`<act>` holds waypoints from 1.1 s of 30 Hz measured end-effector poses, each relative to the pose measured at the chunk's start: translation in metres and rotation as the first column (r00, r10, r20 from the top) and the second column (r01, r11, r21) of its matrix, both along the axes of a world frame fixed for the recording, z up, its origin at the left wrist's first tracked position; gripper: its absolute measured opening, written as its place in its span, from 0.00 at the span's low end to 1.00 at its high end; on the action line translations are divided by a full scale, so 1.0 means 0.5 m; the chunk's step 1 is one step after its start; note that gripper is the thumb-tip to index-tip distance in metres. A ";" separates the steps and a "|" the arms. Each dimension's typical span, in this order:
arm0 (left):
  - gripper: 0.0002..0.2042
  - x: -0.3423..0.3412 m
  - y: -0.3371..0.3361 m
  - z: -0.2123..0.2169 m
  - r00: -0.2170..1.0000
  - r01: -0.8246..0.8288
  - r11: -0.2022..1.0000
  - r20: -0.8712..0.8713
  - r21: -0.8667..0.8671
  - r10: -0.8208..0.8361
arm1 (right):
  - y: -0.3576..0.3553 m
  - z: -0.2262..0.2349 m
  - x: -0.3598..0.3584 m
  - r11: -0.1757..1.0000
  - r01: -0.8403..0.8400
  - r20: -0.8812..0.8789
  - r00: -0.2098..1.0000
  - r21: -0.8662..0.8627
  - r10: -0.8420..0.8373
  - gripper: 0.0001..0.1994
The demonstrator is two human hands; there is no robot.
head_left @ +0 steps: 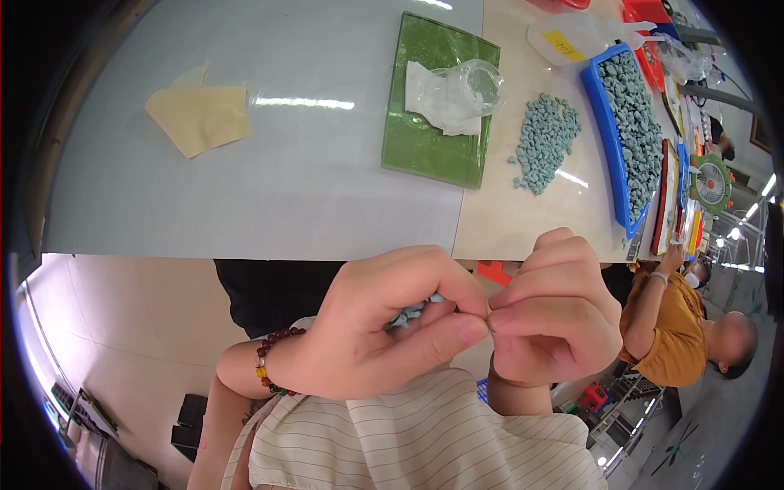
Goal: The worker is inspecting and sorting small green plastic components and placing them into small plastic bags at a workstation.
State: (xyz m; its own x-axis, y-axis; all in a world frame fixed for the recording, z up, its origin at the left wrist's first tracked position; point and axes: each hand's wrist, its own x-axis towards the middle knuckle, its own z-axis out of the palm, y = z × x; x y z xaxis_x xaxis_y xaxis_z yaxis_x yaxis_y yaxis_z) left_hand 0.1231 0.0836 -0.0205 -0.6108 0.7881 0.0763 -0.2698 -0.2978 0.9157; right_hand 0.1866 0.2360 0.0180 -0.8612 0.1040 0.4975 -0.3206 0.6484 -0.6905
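Pinching is shown, with the thumb and forefinger of the left hand touching the pinched fingertips of the right hand (whatever sits between them can't be made out). Small blue-green stones are cupped in the left palm, near the front edge of the table. The left curl should be made snug so none are spilled, and the pinch should be light and precise.
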 end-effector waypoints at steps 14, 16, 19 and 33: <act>0.04 -0.009 -0.004 -0.003 0.991 -0.072 0.997 -0.112 0.006 0.073 | 0.005 -0.008 -0.009 0.996 -0.072 -0.033 0.997 0.058 0.074 0.09; 0.04 -0.012 -0.007 -0.005 0.993 -0.070 0.998 -0.098 0.008 0.070 | 0.004 -0.006 -0.013 0.993 -0.099 -0.033 0.994 0.061 0.101 0.07; 0.04 -0.020 -0.008 -0.004 0.992 -0.047 0.997 -0.114 0.067 0.055 | 0.011 0.009 -0.029 0.992 -0.048 -0.055 0.997 0.118 0.054 0.13; 0.06 -0.010 -0.008 -0.012 0.992 -0.128 0.958 0.023 0.256 0.126 | 0.068 0.011 -0.141 0.840 0.094 -0.092 0.994 0.534 -0.052 0.05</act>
